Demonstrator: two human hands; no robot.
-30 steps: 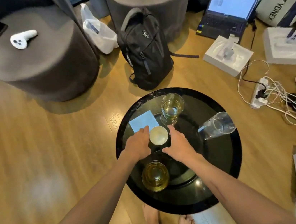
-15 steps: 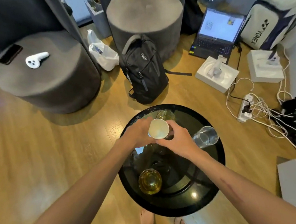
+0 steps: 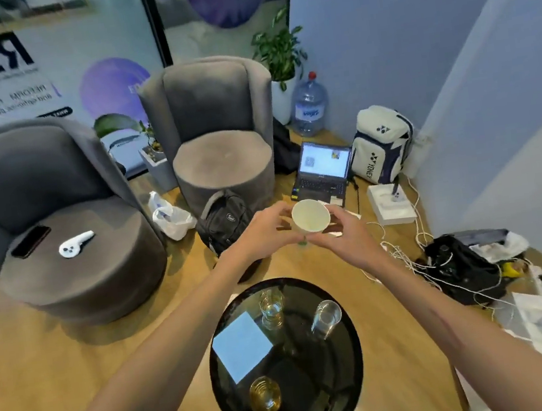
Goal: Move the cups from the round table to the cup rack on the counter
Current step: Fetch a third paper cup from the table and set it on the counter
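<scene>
Both hands [image 3: 304, 232] cupping white cup [image 3: 310, 216], above round table [image 3: 347, 361]

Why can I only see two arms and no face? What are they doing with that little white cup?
The camera sits on the person's head and looks forward and down, so you see only their arms. The left hand and the right hand hold a white cup up in the air between them. Below is a round black table. On it stand three glasses: one with yellow drink, one near the far edge, and a clear one. A blue paper lies there too. The cup rack is not in the picture.
</scene>
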